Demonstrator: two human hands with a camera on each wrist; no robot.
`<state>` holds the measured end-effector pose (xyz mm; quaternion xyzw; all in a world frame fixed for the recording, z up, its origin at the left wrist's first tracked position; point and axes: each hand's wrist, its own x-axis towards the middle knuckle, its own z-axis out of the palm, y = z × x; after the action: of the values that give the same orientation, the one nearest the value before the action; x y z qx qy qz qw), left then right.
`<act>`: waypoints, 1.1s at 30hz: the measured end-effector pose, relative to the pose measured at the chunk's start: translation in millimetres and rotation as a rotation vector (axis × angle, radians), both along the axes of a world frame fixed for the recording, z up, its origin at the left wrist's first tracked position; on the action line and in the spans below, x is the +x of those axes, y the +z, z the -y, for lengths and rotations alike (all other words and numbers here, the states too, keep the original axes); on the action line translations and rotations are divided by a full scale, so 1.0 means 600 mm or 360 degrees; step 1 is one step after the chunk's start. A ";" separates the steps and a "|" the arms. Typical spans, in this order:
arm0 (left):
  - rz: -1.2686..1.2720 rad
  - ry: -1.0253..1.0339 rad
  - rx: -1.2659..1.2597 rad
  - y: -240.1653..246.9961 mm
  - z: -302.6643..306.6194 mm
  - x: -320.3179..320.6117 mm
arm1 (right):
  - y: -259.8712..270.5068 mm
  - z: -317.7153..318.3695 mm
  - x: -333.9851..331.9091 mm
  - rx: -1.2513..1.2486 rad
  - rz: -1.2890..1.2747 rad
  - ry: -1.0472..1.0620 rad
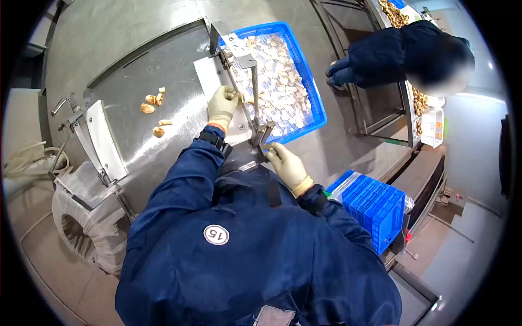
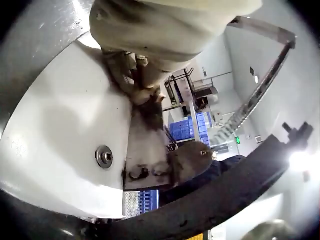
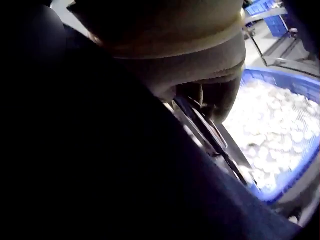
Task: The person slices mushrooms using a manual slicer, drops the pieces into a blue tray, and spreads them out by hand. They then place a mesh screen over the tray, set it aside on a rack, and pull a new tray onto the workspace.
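My gloved left hand (image 1: pixel 224 103) is over the white board (image 1: pixel 206 76) of a hinged-blade cutter, fingers bent down at the blade's edge. It pinches a small pale-brown piece that looks like mushroom (image 2: pixel 145 93), mostly hidden by the glove. The gloved right hand (image 1: pixel 288 165) grips the handle end of the cutter's blade arm (image 1: pixel 255 89), close to my body. In the right wrist view its fingers curl round a dark bar (image 3: pixel 207 132). Beyond the blade lies a blue mesh basket (image 1: pixel 318 111) with many thin white slices (image 1: pixel 283 81).
Several brownish pieces (image 1: pixel 151 100) lie on the steel table (image 1: pixel 179 60), left of my hand. A second cutter with a white board (image 1: pixel 103 141) stands at the left edge. Blue crates (image 1: pixel 370 206) are at my right. Another person (image 1: pixel 391 54) stands at a far table.
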<state>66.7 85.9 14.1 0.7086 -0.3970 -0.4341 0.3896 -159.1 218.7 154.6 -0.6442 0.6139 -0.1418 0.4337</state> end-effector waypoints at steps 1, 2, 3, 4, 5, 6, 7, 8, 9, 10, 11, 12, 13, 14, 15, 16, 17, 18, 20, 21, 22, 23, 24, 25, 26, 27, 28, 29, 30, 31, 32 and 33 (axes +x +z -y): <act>-0.0030 0.0011 -0.0076 -0.027 0.001 0.000 | -0.019 -0.009 -0.001 -0.0149 -0.0060 0.0027; -0.0003 0.0014 -0.0059 -0.024 0.002 -0.001 | -0.010 -0.003 -0.001 -0.0133 0.0001 0.0046; 0.0031 0.0029 -0.0046 -0.020 0.004 -0.001 | 0.008 0.011 0.002 -0.0120 0.0069 0.0076; 0.0139 0.0032 -0.0027 0.001 -0.001 -0.002 | 0.028 0.023 0.008 -0.0150 0.0066 0.0062; 0.0146 0.0013 -0.0028 0.008 -0.012 -0.002 | 0.062 0.031 0.013 -0.0158 0.0045 0.0034; 0.0146 0.0009 -0.0046 0.014 -0.009 -0.003 | 0.127 0.052 0.034 -0.0053 -0.0009 -0.0012; 0.0149 0.0005 -0.0070 0.014 -0.005 -0.004 | 0.149 0.064 0.044 -0.0363 -0.0063 0.0047; 0.0162 0.0000 -0.0133 0.004 -0.004 -0.003 | 0.146 0.062 0.047 -0.0353 0.0031 -0.0025; 0.0135 -0.0004 -0.0097 0.000 -0.005 -0.002 | 0.141 0.064 0.050 -0.0354 0.0132 -0.0087; 0.0109 -0.0004 -0.0065 -0.002 -0.005 0.000 | 0.126 0.055 0.044 -0.0253 0.0020 -0.0043; 0.0079 -0.0001 -0.0033 -0.004 -0.002 0.001 | 0.100 0.038 0.031 -0.0153 -0.0096 0.0003; 0.0117 0.0010 -0.0025 -0.010 0.001 -0.001 | 0.070 0.021 0.022 -0.0009 -0.0010 -0.0020; 0.0117 0.0016 -0.0009 -0.008 -0.001 -0.004 | 0.018 0.006 0.005 -0.0135 -0.0020 0.0098; 0.0119 0.0020 0.0002 -0.004 -0.001 -0.005 | 0.001 0.000 -0.002 -0.0148 -0.0053 0.0109; 0.0130 0.0034 0.0005 0.000 0.003 -0.003 | -0.007 0.004 -0.003 -0.0172 -0.0077 0.0128; 0.0187 0.0065 -0.0015 0.005 0.001 -0.005 | 0.022 0.023 0.006 -0.0228 -0.0135 0.0153; 0.0206 0.0074 -0.0020 0.006 -0.002 0.000 | 0.056 0.025 0.013 -0.0254 -0.0191 0.0154; 0.0210 0.0073 -0.0010 0.013 -0.008 -0.002 | 0.076 0.036 0.016 -0.0182 -0.0106 0.0086; 0.0237 0.0047 -0.0022 0.010 -0.001 -0.006 | 0.139 0.061 0.040 -0.0339 -0.0097 0.0080; 0.0267 0.0016 -0.0025 0.003 0.001 -0.003 | 0.143 0.065 0.045 -0.0331 -0.0026 0.0018; 0.0124 0.0049 0.0074 0.008 0.000 0.000 | 0.145 0.059 0.045 -0.0343 -0.0135 0.0043; 0.0230 -0.0036 0.0032 -0.030 0.007 0.009 | 0.108 0.044 0.031 -0.0311 -0.0178 0.0059; 0.0087 -0.0078 0.0064 -0.050 0.015 0.020 | 0.081 0.032 0.023 -0.0268 -0.0196 0.0092; -0.0060 -0.0126 0.0107 -0.060 0.013 0.023 | 0.052 0.018 0.013 -0.0214 -0.0218 0.0120; -0.0239 -0.0086 0.0119 -0.049 0.010 0.024 | -0.002 0.003 0.000 -0.0196 -0.0162 0.0118; -0.0416 -0.0044 0.0126 -0.041 0.010 0.026 | -0.010 0.003 0.003 -0.0145 -0.0140 0.0090; -0.0606 0.0039 0.0115 -0.046 0.010 0.026 | -0.014 0.002 -0.001 -0.0153 -0.0163 0.0125; -0.0737 0.0110 0.0130 -0.045 0.011 0.026 | -0.018 0.000 -0.003 -0.0160 -0.0183 0.0163; -0.0868 0.0179 0.0152 -0.042 0.009 0.022 | -0.025 -0.002 -0.003 -0.0165 -0.0184 0.0164; -0.1006 0.0248 0.0175 -0.040 0.007 0.015 | -0.034 -0.003 -0.008 -0.0170 -0.0194 0.0164; -0.1123 0.0293 0.0233 -0.037 0.013 0.009 | -0.039 -0.002 -0.013 -0.0184 -0.0210 0.0170; -0.1111 0.0279 0.0257 -0.035 0.020 0.004 | -0.034 -0.002 -0.013 -0.0201 -0.0193 0.0166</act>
<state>69.2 73.9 -6.7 0.5776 -0.1425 -0.6446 0.4801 -166.9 220.1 134.5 -0.7087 0.5946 -0.1182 0.3610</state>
